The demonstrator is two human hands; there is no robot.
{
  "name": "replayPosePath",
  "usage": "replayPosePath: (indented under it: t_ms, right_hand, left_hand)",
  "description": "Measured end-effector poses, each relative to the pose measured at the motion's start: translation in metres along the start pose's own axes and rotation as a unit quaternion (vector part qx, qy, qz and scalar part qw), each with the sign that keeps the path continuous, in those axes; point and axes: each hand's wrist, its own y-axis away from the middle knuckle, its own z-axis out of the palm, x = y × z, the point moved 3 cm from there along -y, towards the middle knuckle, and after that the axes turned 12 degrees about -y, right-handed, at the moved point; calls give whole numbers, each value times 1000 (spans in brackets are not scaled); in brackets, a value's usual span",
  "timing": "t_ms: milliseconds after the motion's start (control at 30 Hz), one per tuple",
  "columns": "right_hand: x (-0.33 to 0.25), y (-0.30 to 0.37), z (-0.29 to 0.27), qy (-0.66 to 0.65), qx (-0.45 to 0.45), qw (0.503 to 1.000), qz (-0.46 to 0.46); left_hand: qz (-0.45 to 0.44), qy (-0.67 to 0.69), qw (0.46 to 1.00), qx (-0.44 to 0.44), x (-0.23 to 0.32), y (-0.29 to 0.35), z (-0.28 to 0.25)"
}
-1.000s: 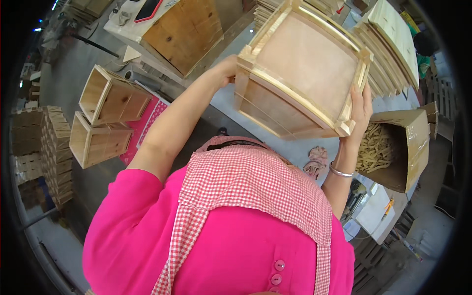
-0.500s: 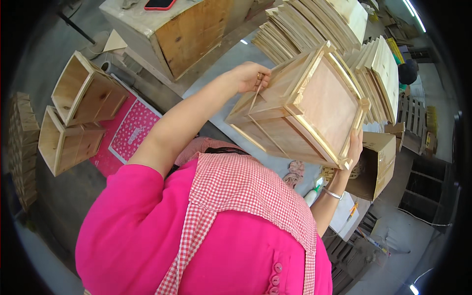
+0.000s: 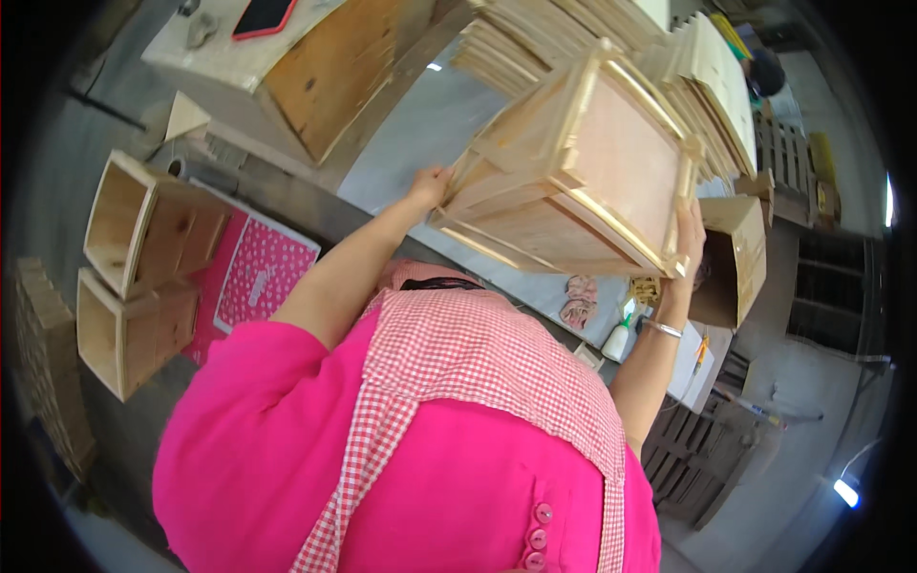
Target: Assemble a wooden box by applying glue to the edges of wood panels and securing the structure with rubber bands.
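Observation:
A pale wooden box with batten-framed edges is held tilted in front of me. Its flat square panel faces up and to the right. My left hand has its fingers closed on the box's left edge; the fingertips are partly hidden. On the opposite side, my right hand grips the framed rim near the lower right corner, its thumb side against the battens. Under the box lies a pale worktable. A crumpled pinkish cloth and a white bottle with a green top rest just below it.
Stacked wooden panels stand behind the box. An open cardboard carton sits to the right. Two wooden boxes stand at left beside a pink patterned sheet. A red-edged phone lies on a cabinet.
My left hand has moved left and down, from a thin strip on the box's side to its left edge. My right hand keeps its grip. The whole view has shifted slightly.

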Motion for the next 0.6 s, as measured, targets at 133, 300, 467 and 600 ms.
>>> replayPosePath:
  t_ms: [133,300,467,600]
  right_hand:
    - [9,-1,-10,50,-19,998,-43]
    - [10,5,-5,-58,-21,997,-40]
    - [10,-1,-3,-72,-61,994,-62]
    - [-1,4,5,-109,-55,987,-103]
  left_hand:
    - [26,55,998,-12,79,44,-22]
    - [139,109,982,-60,227,127,-49]
    - [218,8,969,-118,294,143,-24]
    - [270,-31,962,-38,296,136,-23]
